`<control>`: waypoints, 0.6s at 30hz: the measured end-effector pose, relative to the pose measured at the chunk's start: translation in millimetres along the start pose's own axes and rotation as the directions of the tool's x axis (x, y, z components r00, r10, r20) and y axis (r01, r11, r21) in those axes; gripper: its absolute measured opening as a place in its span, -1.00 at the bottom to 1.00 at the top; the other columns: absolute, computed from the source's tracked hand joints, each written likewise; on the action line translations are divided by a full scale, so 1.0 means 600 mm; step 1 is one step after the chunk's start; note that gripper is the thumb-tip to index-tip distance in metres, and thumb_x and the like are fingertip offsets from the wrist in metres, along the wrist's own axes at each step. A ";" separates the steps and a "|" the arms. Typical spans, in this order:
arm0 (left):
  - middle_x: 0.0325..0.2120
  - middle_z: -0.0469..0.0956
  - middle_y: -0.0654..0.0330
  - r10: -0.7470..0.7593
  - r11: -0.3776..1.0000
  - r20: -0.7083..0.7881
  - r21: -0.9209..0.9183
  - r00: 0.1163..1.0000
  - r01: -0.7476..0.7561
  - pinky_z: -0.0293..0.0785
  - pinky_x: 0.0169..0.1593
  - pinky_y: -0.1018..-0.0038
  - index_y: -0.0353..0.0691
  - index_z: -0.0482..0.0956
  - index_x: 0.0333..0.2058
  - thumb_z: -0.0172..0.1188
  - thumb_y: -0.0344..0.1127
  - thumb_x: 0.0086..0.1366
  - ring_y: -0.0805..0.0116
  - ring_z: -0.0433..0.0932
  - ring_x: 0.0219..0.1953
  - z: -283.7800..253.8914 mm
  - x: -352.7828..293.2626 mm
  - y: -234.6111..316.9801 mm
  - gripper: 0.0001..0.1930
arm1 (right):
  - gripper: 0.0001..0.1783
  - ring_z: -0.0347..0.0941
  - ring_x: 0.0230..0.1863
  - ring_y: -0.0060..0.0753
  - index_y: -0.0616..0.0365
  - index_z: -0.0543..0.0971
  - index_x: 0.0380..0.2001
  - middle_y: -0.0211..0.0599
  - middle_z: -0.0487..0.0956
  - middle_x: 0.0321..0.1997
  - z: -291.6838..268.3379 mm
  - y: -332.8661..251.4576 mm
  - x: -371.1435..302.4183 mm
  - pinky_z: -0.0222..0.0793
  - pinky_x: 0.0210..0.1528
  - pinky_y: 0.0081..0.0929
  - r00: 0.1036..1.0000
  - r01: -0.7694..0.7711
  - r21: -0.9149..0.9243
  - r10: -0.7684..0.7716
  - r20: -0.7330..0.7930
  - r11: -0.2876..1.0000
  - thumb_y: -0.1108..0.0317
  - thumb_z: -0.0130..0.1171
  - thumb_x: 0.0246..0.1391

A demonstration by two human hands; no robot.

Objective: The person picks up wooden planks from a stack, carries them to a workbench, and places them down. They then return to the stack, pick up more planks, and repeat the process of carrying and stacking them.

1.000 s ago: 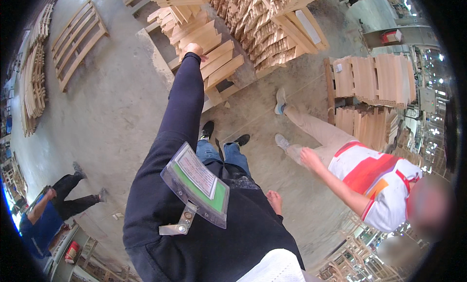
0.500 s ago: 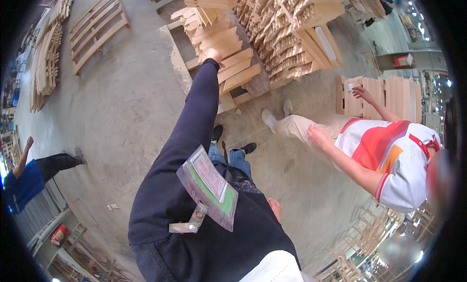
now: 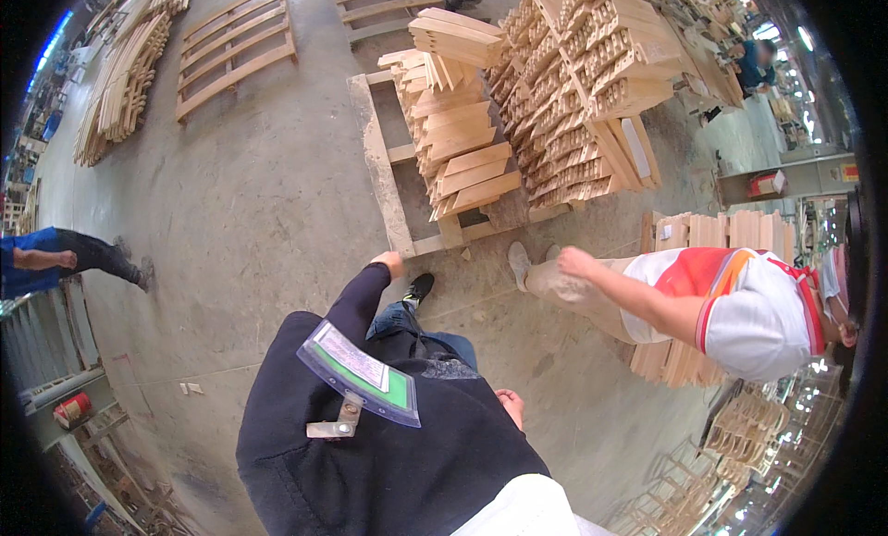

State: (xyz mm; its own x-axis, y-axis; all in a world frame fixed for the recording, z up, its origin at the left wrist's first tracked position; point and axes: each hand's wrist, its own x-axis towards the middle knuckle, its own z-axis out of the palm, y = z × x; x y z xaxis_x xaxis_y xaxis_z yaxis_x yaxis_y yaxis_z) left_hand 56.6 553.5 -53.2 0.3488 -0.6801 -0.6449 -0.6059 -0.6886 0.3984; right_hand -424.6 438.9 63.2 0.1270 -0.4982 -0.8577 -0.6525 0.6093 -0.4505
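Observation:
My left hand [image 3: 391,262] hangs low beside the near corner of a wooden pallet [image 3: 400,233]. Its fingers are too small and blurred to read, and no held piece shows. Just past it, a stack of short, angled wooden boards [image 3: 460,129] rests on that pallet. A taller stack of notched wooden pieces [image 3: 555,110] rises to its right. Close to my right side is my right hand [image 3: 511,406], partly hidden by my dark top. The fingers that show there are curled in, with nothing visible in them.
A co-worker in a white and red shirt [image 3: 758,323] stands close on my right, beside stacked boards [image 3: 680,365]. Slatted pallets [image 3: 236,50] and long wood strips [image 3: 125,83] lie far left. Another person in blue [image 3: 37,258] is at the left. Chair frames [image 3: 749,425] stand lower right.
My left hand has come off the board stack and dropped back toward my body. The stacks now sit farther right in view. The co-worker's arm has shifted, and the person in blue has lowered an arm.

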 end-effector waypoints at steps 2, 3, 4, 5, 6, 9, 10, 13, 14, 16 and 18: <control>-0.47 0.49 -0.08 -0.061 0.997 0.027 -0.036 0.998 0.062 0.41 -0.27 0.28 -0.31 0.52 -0.47 -0.07 -0.29 -0.06 0.04 0.49 -0.34 0.003 -0.067 -0.015 -0.74 | -0.84 0.45 -0.30 -0.43 0.11 0.42 -0.35 -0.38 0.49 -0.36 0.002 0.007 0.005 0.35 -0.30 -0.44 1.000 0.019 -0.008 -0.019 0.019 1.000 0.48 -0.10 -0.05; -0.47 0.49 -0.08 -0.083 0.996 0.062 -0.039 0.995 0.086 0.41 -0.27 0.29 -0.32 0.52 -0.47 -0.07 -0.31 -0.07 0.04 0.49 -0.34 -0.010 -0.109 -0.015 -0.75 | -0.85 0.46 -0.30 -0.43 0.11 0.42 -0.35 -0.38 0.49 -0.36 0.002 0.013 0.007 0.35 -0.31 -0.44 0.999 0.041 0.035 -0.041 0.003 0.999 0.48 -0.10 -0.04; -0.47 0.50 -0.08 -0.154 0.986 0.092 -0.056 0.984 0.160 0.41 -0.27 0.30 -0.32 0.52 -0.47 -0.07 -0.32 -0.08 0.06 0.49 -0.34 0.004 -0.122 -0.033 -0.75 | -0.85 0.46 -0.31 -0.43 0.11 0.42 -0.35 -0.38 0.49 -0.35 0.004 0.020 0.008 0.35 -0.31 -0.44 0.998 0.063 0.080 -0.062 -0.015 0.995 0.47 -0.10 -0.03; -0.47 0.50 -0.08 -0.225 0.969 0.126 -0.072 0.966 0.235 0.41 -0.27 0.31 -0.32 0.52 -0.47 -0.07 -0.33 -0.09 0.08 0.50 -0.34 0.019 -0.137 -0.050 -0.75 | -0.86 0.46 -0.31 -0.43 0.11 0.42 -0.35 -0.38 0.49 -0.35 0.004 0.025 0.003 0.35 -0.31 -0.44 0.996 0.084 0.123 -0.081 -0.031 0.989 0.46 -0.09 -0.02; -0.48 0.50 -0.07 -0.268 0.956 0.104 -0.095 0.958 0.278 0.41 -0.28 0.32 -0.31 0.53 -0.47 -0.07 -0.34 -0.09 0.09 0.50 -0.34 0.036 -0.154 -0.060 -0.75 | -0.86 0.46 -0.31 -0.43 0.10 0.42 -0.35 -0.39 0.49 -0.35 0.003 0.031 -0.003 0.34 -0.31 -0.44 0.997 0.066 0.128 -0.059 -0.057 0.990 0.44 -0.09 -0.01; -0.52 0.51 -0.03 -0.325 0.938 0.047 -0.106 0.944 0.328 0.42 -0.32 0.35 -0.28 0.54 -0.48 -0.08 -0.35 -0.09 0.13 0.51 -0.38 0.087 -0.183 -0.104 -0.76 | -0.87 0.45 -0.31 -0.45 0.08 0.43 -0.34 -0.39 0.49 -0.35 0.031 0.027 -0.032 0.33 -0.31 -0.45 0.995 0.049 0.142 -0.035 -0.098 0.989 0.38 -0.08 0.01; -0.54 0.52 -0.01 -0.295 0.952 0.033 -0.072 0.955 0.297 0.43 -0.35 0.36 -0.27 0.54 -0.48 -0.09 -0.36 -0.08 0.15 0.52 -0.42 0.119 -0.182 -0.128 -0.76 | -0.87 0.45 -0.31 -0.46 0.08 0.43 -0.34 -0.40 0.49 -0.35 0.041 0.032 -0.041 0.33 -0.30 -0.45 0.995 0.065 0.137 -0.053 -0.090 0.988 0.36 -0.08 0.02; -0.45 0.51 -0.02 -0.269 0.937 0.165 -0.183 0.949 0.298 0.44 -0.33 0.39 -0.30 0.52 -0.40 -0.06 -0.36 -0.06 0.18 0.54 -0.45 0.116 -0.230 -0.100 -0.75 | -0.84 0.44 -0.30 -0.47 0.06 0.43 -0.33 -0.40 0.49 -0.35 0.063 0.111 -0.060 0.33 -0.29 -0.45 0.997 0.025 0.152 -0.013 -0.074 0.988 0.30 -0.06 0.02; -0.41 0.51 -0.04 -0.278 0.908 0.217 -0.259 0.936 0.330 0.45 -0.30 0.40 -0.31 0.51 -0.36 -0.05 -0.37 -0.05 0.19 0.54 -0.44 0.095 -0.252 -0.088 -0.73 | -0.83 0.44 -0.30 -0.48 0.06 0.43 -0.33 -0.40 0.49 -0.36 0.080 0.136 -0.059 0.32 -0.29 -0.45 0.999 0.013 0.156 -0.005 -0.053 0.988 0.27 -0.05 0.02; -0.54 0.53 0.05 -0.260 0.885 0.156 -0.357 0.953 0.300 0.46 -0.40 0.46 -0.31 0.48 -0.28 -0.04 -0.36 -0.04 0.29 0.54 -0.58 0.111 -0.271 -0.094 -0.69 | -0.81 0.44 -0.31 -0.49 0.07 0.44 -0.34 -0.41 0.49 -0.37 0.102 0.173 -0.073 0.33 -0.30 -0.47 1.000 -0.002 0.119 0.002 -0.002 0.993 0.24 -0.03 0.00; -0.57 0.54 0.07 -0.229 0.867 0.069 -0.438 0.971 0.236 0.46 -0.40 0.48 -0.31 0.46 -0.24 -0.05 -0.36 -0.03 0.32 0.54 -0.58 0.126 -0.295 -0.111 -0.67 | -0.80 0.44 -0.31 -0.46 0.11 0.43 -0.33 -0.38 0.48 -0.36 0.124 0.206 -0.077 0.34 -0.28 -0.47 0.999 -0.020 0.130 0.013 0.051 0.991 0.25 -0.02 0.00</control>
State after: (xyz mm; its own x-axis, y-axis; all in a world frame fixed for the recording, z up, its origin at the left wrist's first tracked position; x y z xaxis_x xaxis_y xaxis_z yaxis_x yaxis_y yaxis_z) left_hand -18.6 738.6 -14.8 0.4280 -0.4851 -0.7626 -0.1302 -0.8681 0.4791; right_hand -455.6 582.8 28.7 0.1562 -0.4578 -0.8752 -0.5524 0.6941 -0.4616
